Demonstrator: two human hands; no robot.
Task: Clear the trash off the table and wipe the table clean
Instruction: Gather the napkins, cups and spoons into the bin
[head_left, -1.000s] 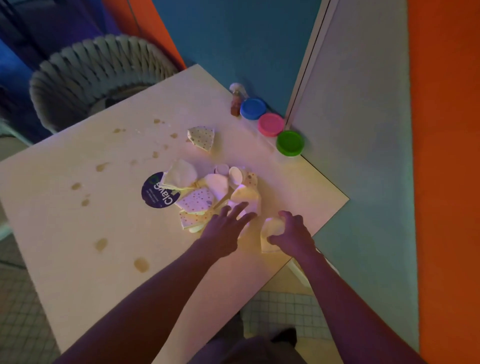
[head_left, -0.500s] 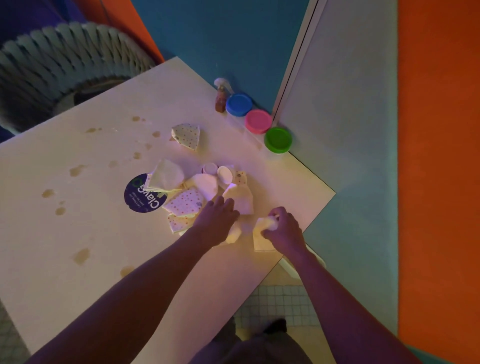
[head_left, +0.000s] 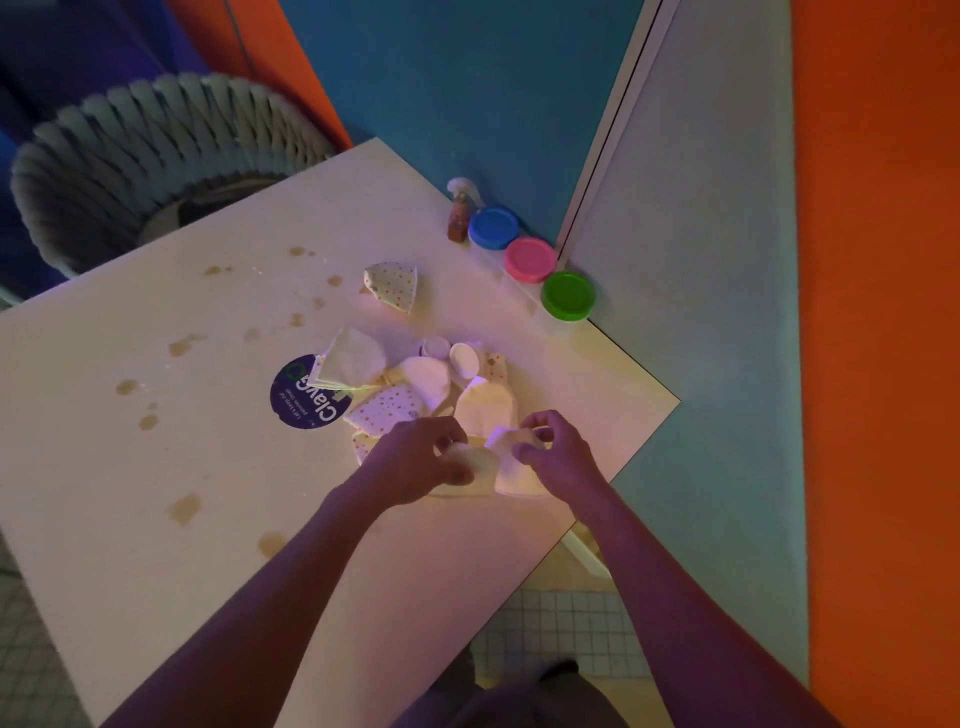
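Observation:
A heap of torn paper plate pieces (head_left: 410, 384), some dotted, lies in the middle of the pale table (head_left: 156, 467), beside a round dark sticker (head_left: 304, 395). One dotted piece (head_left: 392, 286) lies apart, farther back. My left hand (head_left: 421, 460) grips a pale piece (head_left: 480, 465) at the heap's near edge. Touching it from the right, my right hand (head_left: 558, 452) pinches a second pale piece (head_left: 511, 473). Brown stains (head_left: 184, 506) dot the table's left half.
A small spray bottle (head_left: 460, 210) and three tubs with blue (head_left: 493, 227), pink (head_left: 530, 259) and green (head_left: 568, 296) lids stand along the table's far right edge by the wall. A woven bin (head_left: 156, 150) stands behind the table at left. Tiled floor shows below.
My left hand drew back from the heap and closed on a pale piece. My right hand lifted its piece and moved left, so both hands now meet.

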